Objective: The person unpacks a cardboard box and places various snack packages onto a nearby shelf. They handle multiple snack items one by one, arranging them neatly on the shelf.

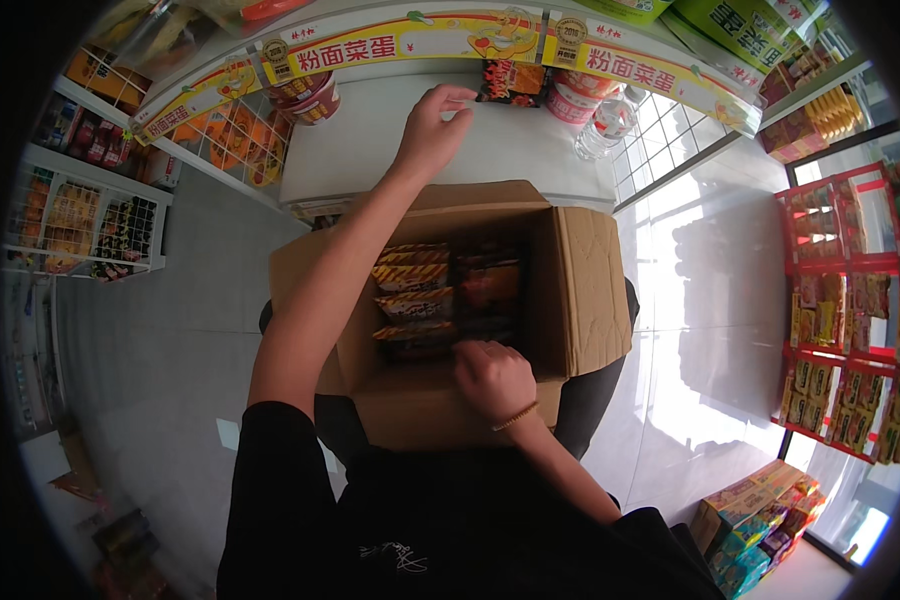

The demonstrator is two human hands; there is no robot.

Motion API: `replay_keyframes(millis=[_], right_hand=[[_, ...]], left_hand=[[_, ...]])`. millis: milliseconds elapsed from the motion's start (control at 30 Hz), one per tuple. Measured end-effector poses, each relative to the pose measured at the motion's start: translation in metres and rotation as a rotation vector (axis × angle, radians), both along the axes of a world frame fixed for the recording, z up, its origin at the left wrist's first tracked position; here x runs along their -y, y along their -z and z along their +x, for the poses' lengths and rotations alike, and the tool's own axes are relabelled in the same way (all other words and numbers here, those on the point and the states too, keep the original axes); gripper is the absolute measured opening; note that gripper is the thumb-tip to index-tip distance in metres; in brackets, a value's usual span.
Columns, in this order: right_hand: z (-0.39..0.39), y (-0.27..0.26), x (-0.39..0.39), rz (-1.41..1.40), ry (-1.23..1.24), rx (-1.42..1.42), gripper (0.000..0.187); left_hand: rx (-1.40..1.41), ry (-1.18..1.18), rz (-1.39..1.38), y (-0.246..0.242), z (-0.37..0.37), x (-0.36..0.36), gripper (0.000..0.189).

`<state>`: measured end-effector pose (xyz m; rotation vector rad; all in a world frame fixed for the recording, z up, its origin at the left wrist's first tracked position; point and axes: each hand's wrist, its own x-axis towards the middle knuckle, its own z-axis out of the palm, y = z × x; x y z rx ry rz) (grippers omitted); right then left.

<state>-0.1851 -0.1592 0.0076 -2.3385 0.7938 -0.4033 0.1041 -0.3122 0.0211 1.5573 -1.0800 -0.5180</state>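
Note:
My left hand (436,127) reaches over the white shelf, its fingers apart, beside a black and orange snack packet (511,82) that stands there; whether the fingertips touch the packet cannot be told. An open cardboard box (596,292) sits before me, its flaps folded out. Inside are a row of yellow-striped packets (414,300) on the left and dark packets (491,281) on the right, in shadow. Over the box's near edge is my right hand (497,379), its fingers curled; what they hold, if anything, is hidden.
Instant noodle tubs (311,97) stand at the shelf's left. Right of the packet are a pink and white tub (572,96) and a clear plastic bottle (609,124). A white wire grid (664,139) bounds the shelf. Red display racks (844,345) and stacked cartons (754,491) are far right.

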Motion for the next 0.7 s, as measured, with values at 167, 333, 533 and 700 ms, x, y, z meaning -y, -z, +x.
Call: replay_keyframes(millis=[167,333,533,700], right_hand=[[0.000,-0.003,0.004,0.072,0.018,0.044,0.010],[-0.005,-0.005,0.016,0.231,0.120,0.180,0.014],[-0.005,-0.001,0.014,0.223,0.105,0.191,0.014],[-0.003,-0.002,0.010,0.077,0.099,0.181,0.012]], left_hand=[[-0.044,-0.079,0.218,0.046,0.046,0.084,0.047],[0.032,-0.066,0.359,0.049,0.050,0.123,0.061],[0.134,-0.139,0.177,0.077,0.058,0.165,0.055],[0.040,-0.044,0.145,0.082,0.061,0.176,0.057]])
